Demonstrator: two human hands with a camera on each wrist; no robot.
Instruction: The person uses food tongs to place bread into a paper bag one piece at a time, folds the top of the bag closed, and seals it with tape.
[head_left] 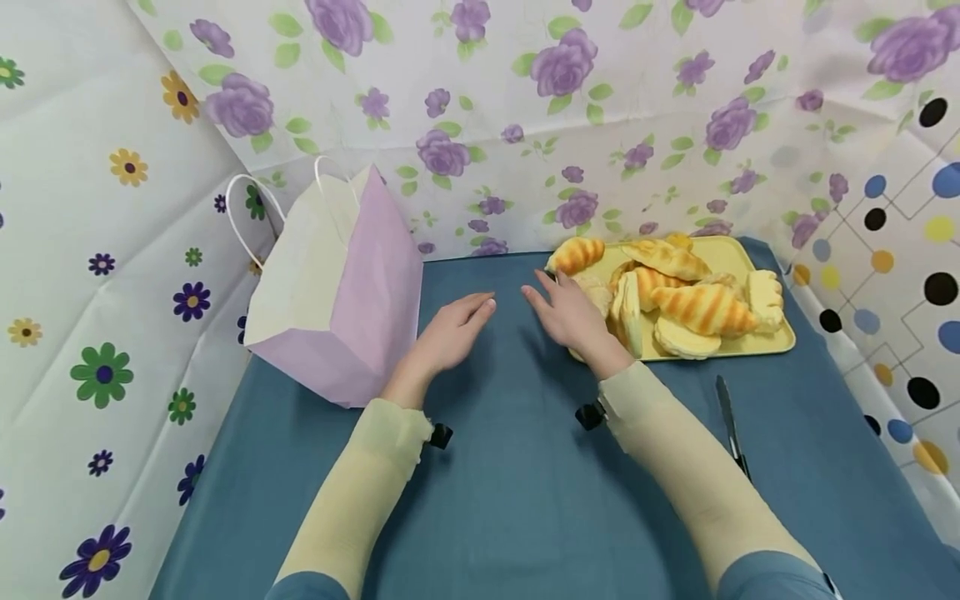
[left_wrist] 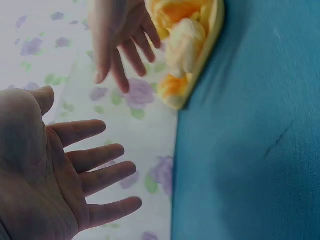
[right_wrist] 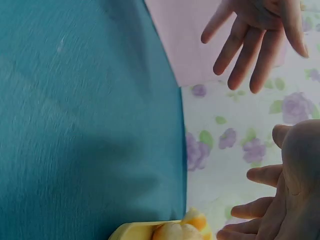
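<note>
Keeping the heap of breads point(head_left: 703, 310) steady on the yellow tray point(head_left: 727, 252) is, in my judgement, the main precaution. The pieces overlap; pulling one from underneath could let those above slide. A striped roll point(head_left: 576, 255) sits at the tray's rear left corner and a toast-shaped piece point(head_left: 763, 298) at its right rim; a sideways knock could send either over the edge.

My right hand point(head_left: 573, 317) is at the tray's left end, fingers spread, gripping nothing. I cannot tell how far it is above the rim; approaching low, it could catch there and shift the tray. My left hand point(head_left: 453, 332) is left of the tray, spread wide and also holding nothing. It is between the tray and the paper bag point(head_left: 382, 292); an outward swing could strike the bag and tip it.

The knife point(head_left: 729, 421) lies on the blue cloth point(head_left: 495, 500) in front of the tray, beside my right sleeve point(head_left: 678, 462). Dragging that sleeve low could push the knife out of place, and contact with its blade could cut the fabric.
</note>
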